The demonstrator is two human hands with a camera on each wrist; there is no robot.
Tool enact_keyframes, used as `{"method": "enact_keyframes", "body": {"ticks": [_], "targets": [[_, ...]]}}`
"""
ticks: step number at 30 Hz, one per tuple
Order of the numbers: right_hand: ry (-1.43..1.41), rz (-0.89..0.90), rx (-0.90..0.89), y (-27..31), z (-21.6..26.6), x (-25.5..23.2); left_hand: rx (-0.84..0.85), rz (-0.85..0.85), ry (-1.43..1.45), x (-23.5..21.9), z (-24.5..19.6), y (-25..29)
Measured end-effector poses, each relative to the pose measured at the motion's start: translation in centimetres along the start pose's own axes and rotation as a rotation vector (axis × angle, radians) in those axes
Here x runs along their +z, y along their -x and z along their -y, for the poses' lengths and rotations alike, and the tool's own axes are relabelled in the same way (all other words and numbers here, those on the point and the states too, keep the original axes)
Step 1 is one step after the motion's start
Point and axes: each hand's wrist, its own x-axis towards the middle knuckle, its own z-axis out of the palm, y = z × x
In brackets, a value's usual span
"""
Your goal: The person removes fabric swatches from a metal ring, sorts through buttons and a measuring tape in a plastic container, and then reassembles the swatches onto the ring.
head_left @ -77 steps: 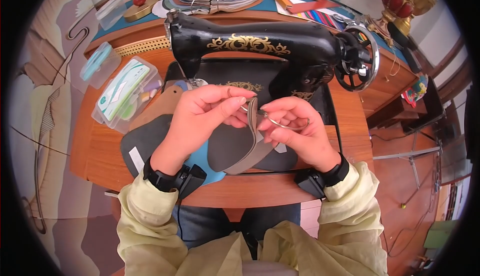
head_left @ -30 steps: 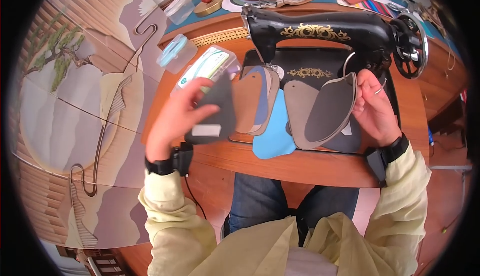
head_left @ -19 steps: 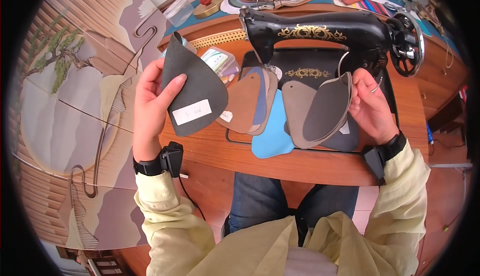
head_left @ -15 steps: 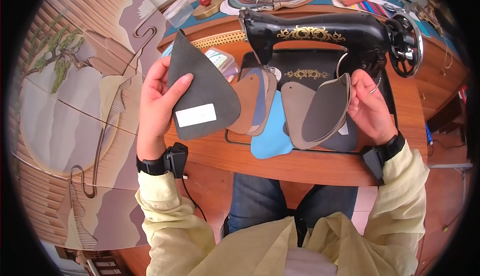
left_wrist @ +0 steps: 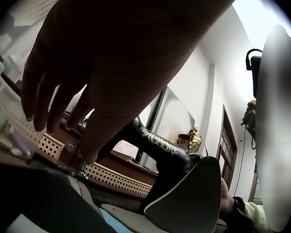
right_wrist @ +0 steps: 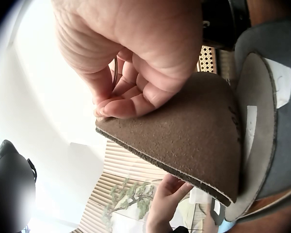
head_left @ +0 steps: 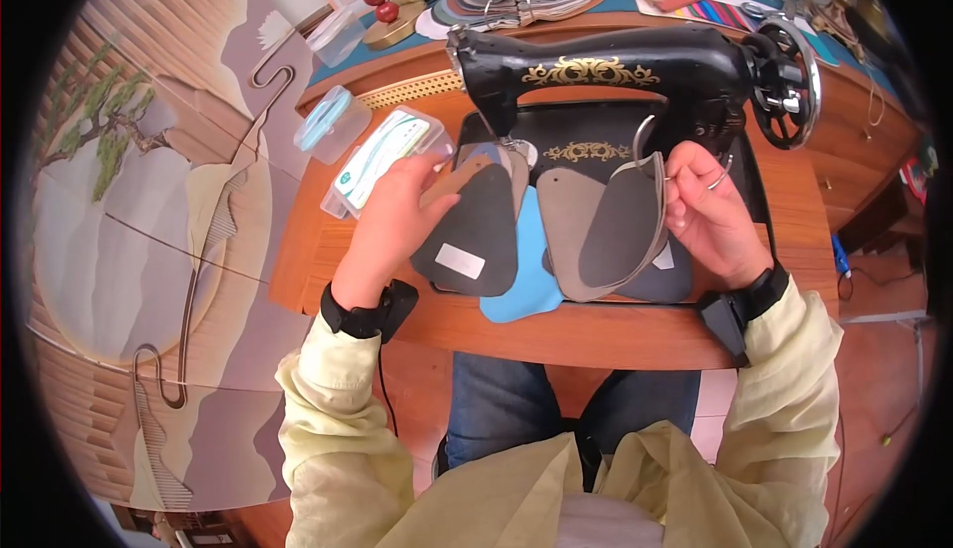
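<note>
Two-handed: pinching grey swatches (head_left: 627,220) in right fingers (head_left: 693,161); holding left fingers (head_left: 421,164) apart beside a dark labelled swatch (head_left: 478,225).

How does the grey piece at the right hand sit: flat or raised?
Raised: the right hand holds the grey piece by its tip; the left wrist view shows it slanting up.

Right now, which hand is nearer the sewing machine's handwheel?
Right. The right hand holds swatches left of and in front of the handwheel; the left hand is much farther left, past the needle end.
</note>
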Motion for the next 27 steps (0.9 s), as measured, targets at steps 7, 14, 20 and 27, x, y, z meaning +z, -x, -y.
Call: {"method": "enact_keyframes", "body": {"ticks": [7,14,20,27], "targets": [[0.038,-0.016,0.000,0.1,0.1,0.1,-0.137,0.157,-0.189,2.4,3.3,0.0],[0.114,0.043,0.026,0.2,0.5,0.5,-0.210,0.210,-0.244,2.8,2.5,0.1],[0.187,0.008,0.046,0.0,0.7,0.7,-0.260,0.235,-0.254,2.5,2.2,-0.2],[0.213,0.006,0.055,0.0,0.8,0.8,-0.266,0.219,-0.217,3.1,2.8,0.5]]}}
